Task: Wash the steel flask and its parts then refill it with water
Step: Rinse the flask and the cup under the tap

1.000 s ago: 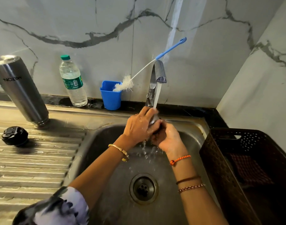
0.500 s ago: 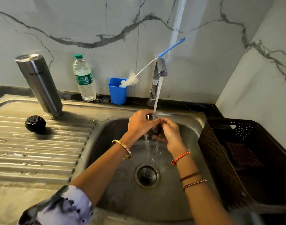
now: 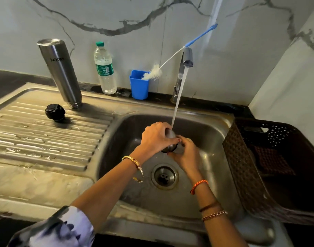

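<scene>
Over the sink basin [image 3: 202, 132], my left hand [image 3: 156, 138] grips a small steel flask cup [image 3: 170, 139] from above, under the stream of water from the tap [image 3: 186, 59]. My right hand [image 3: 185, 154] holds the cup's lower end, fingers curled at its rim. The steel flask body [image 3: 60, 72] stands upside down on the ribbed draining board [image 3: 45, 139] at the left. Its black inner lid [image 3: 54, 112] lies on the board in front of it.
A plastic water bottle [image 3: 105, 68] and a blue holder [image 3: 139, 84] with a white bottle brush [image 3: 153, 73] stand against the marble wall. A dark brown perforated basket [image 3: 245, 157] sits right of the sink. The drain [image 3: 164, 176] lies below my hands.
My hands have stayed on the cup under the running water and shifted a little. The view has pulled back and swung left, so more of the draining board shows.
</scene>
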